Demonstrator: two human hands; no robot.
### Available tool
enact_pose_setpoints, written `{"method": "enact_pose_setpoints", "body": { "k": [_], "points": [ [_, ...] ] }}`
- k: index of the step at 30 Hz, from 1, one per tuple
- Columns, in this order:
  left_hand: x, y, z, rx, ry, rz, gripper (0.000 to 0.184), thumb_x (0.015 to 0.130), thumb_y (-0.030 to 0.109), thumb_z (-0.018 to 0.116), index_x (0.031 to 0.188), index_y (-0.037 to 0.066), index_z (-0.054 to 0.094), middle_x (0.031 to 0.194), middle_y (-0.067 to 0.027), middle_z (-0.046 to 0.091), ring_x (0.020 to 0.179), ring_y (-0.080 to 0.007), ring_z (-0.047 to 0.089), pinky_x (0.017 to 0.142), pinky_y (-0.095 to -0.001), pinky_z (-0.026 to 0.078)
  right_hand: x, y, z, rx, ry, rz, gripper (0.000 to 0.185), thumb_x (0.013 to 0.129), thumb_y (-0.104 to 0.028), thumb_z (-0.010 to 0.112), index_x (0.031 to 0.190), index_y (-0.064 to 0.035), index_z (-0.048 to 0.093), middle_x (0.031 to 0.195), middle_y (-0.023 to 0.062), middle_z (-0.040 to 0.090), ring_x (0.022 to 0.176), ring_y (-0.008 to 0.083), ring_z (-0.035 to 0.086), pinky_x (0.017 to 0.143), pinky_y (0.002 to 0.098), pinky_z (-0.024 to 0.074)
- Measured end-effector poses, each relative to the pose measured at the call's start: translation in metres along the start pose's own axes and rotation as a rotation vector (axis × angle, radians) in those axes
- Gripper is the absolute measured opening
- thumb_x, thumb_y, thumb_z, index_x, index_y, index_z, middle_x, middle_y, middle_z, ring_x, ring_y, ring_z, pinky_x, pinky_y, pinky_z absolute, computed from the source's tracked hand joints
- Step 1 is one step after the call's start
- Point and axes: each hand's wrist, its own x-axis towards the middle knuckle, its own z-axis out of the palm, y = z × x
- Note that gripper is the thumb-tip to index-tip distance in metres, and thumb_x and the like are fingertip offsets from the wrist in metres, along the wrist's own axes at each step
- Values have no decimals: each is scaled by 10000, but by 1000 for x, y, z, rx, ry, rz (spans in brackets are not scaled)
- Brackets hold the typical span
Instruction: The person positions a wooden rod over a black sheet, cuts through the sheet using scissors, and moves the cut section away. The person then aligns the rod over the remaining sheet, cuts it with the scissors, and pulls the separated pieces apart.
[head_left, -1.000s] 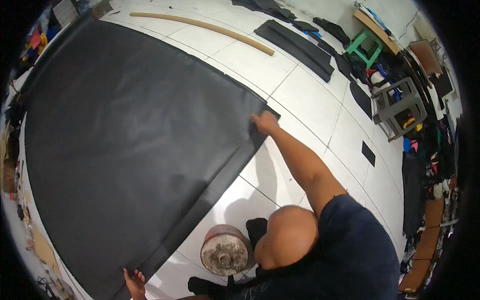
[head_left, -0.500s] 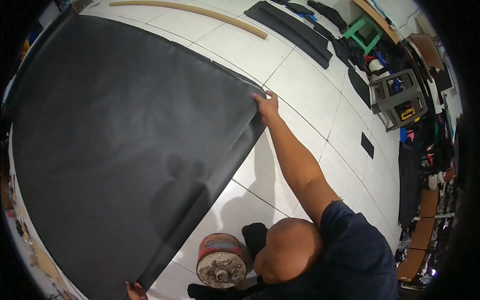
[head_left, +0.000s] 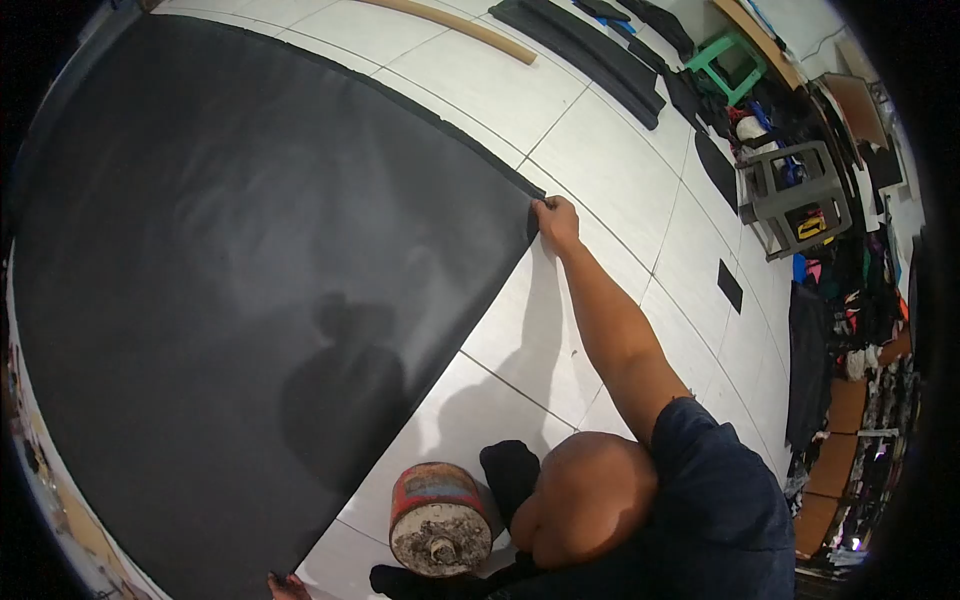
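Note:
A large black sheet (head_left: 230, 260) with a leather-like sheen lies spread over the white tiled floor. At its right corner, my right hand (head_left: 558, 220) pinches the edge, with thumb and fingers closed on it. Low in the view, my left hand (head_left: 288, 586) holds the near edge of the same sheet; the frame cuts off part of this hand. Between the sheet and my bent knee (head_left: 590, 490) stands a worn red can (head_left: 440, 520) with a crusted, dirty top. My shadow falls across the sheet.
A long tan tube (head_left: 460, 28) and a folded black piece (head_left: 585, 60) lie on the floor beyond the sheet. A green stool (head_left: 728, 68), a tipped grey stool (head_left: 800, 200) and heaped materials line the right side. A small black square (head_left: 730, 286) lies on the tiles.
My right hand has moved slightly right and down with the sheet's corner, and my left hand slightly right. The fold along the near edge has flattened out, leaving the edge straighter.

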Motion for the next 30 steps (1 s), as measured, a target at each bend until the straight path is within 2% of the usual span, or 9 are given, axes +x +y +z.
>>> {"method": "enact_pose_setpoints", "body": {
  "k": [4,5,7,11,19,24,27,29,30],
  "points": [
    [56,-12,-54,11,-248,-32,277,982,266,544,1115,30,605,911,-71,607,717,-199,521,575,-376,443,-3,-5,0,72,38,42,420,859,-345,698,1071,17,672,1019,191,708,969,306,677,863,371,506],
    [75,-17,-73,21,-238,-34,277,982,266,544,1115,30,605,911,-71,607,717,-199,521,575,-376,443,-6,-6,1,68,82,34,413,861,-345,696,1065,14,672,1013,181,709,959,299,678,859,367,507],
    [87,-24,-68,24,-117,-1,287,970,307,561,1144,79,559,1059,-40,582,904,-142,513,802,-259,440,3,0,7,13,77,18,390,855,-323,706,1058,7,664,1000,156,710,942,281,679,848,358,509],
    [93,-26,-69,47,105,-63,321,952,343,569,1107,63,572,939,-42,524,853,-141,501,692,-260,469,6,9,8,52,96,26,365,840,-287,729,1067,-11,652,982,148,706,928,264,679,841,351,512],
    [75,-29,-51,50,230,22,452,923,403,616,1205,54,568,982,-53,490,863,-139,488,716,-237,486,14,9,0,127,-30,117,404,804,-288,752,1125,-64,650,1078,165,700,969,286,685,851,372,517],
    [67,-29,-48,40,226,14,502,931,406,613,1282,56,540,1004,-39,488,856,-134,479,717,-231,486,7,6,-5,113,3,106,379,817,-298,750,1107,-62,685,936,149,727,910,262,698,824,362,524],
    [59,-31,-45,-27,168,122,342,961,420,583,1023,87,547,815,-37,555,632,-134,495,534,-262,428,3,-3,-11,101,-15,140,353,805,-291,770,1062,-57,710,1024,157,712,942,278,684,852,374,518],
    [65,-27,-52,30,24,15,496,968,341,573,1359,50,479,1032,-24,490,851,-118,480,671,-233,466,8,0,-7,85,-5,148,327,808,-302,770,1025,-62,723,996,152,717,936,277,686,847,376,518],
    [66,-27,-56,32,29,17,496,968,341,573,1359,50,479,1032,-24,490,851,-118,480,671,-233,466,9,2,-6,81,-6,139,327,808,-306,769,1022,-63,722,989,151,718,933,275,686,845,376,519]
  ]
}}
